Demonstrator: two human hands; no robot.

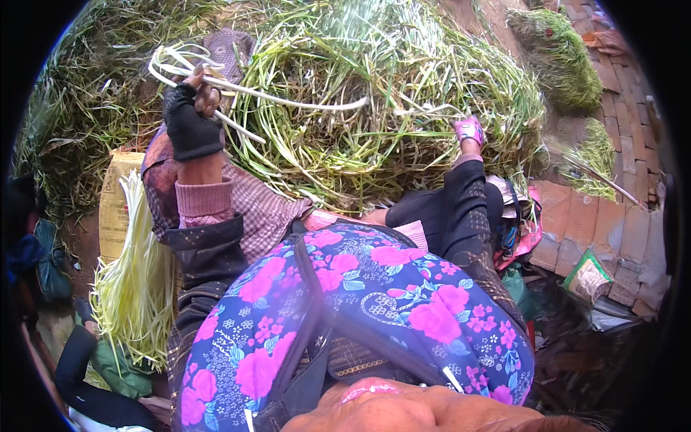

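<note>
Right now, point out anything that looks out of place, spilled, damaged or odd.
The left hand wears a black fingerless glove, the right hand a pink patterned glove: an odd, mismatched pair. The green heap in front is tangled, but nothing looks clearly damaged.

The left hand (200, 115) wore a black fingerless fabric glove (193, 135), the right hand (468, 132) a pink patterned glove (472, 129). A ribbed dusty-pink cuff (204, 200) edged a black, gold-flecked sleeve (205, 243). Navy cloth with magenta flowers (403, 291) covered the chest.
</note>
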